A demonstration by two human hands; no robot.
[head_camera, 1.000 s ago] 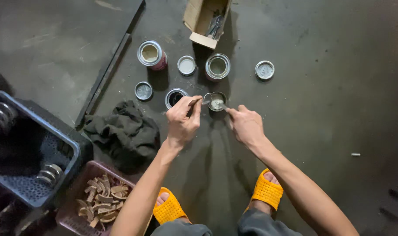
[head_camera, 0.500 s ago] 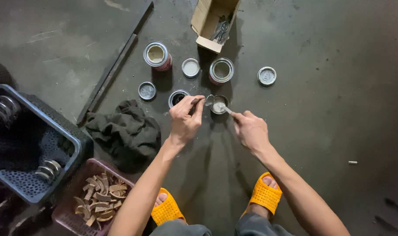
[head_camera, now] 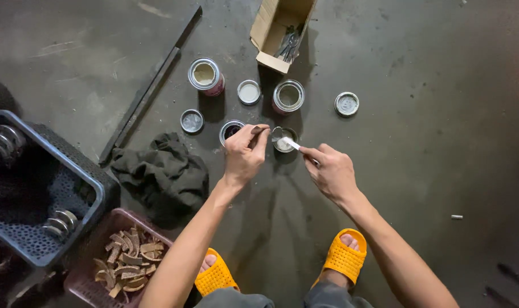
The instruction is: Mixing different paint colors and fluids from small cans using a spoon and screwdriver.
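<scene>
In the head view, the right hand (head_camera: 332, 173) had drawn back from the small open tin (head_camera: 286, 140), lifting a spoon (head_camera: 288, 142) loaded with pale paste clear of its rim, so scooping looked under way. The left hand (head_camera: 245, 153) pinched a thin metal tool (head_camera: 258, 129) just beside that tin. Round shiny cans (head_camera: 205, 76) and flat lids (head_camera: 248, 92) sat on the dull concrete floor (head_camera: 442, 142); a crumpled dark rag (head_camera: 162, 174) lay left.

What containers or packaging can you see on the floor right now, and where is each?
Cardboard box: top centre, open, brown, metal pieces inside.
Pink-sided can: left of box, round, open.
Silver can: below box, round, open.
Small can: beneath the spoon in the right hand.
Dark can: by the left hand.
</scene>
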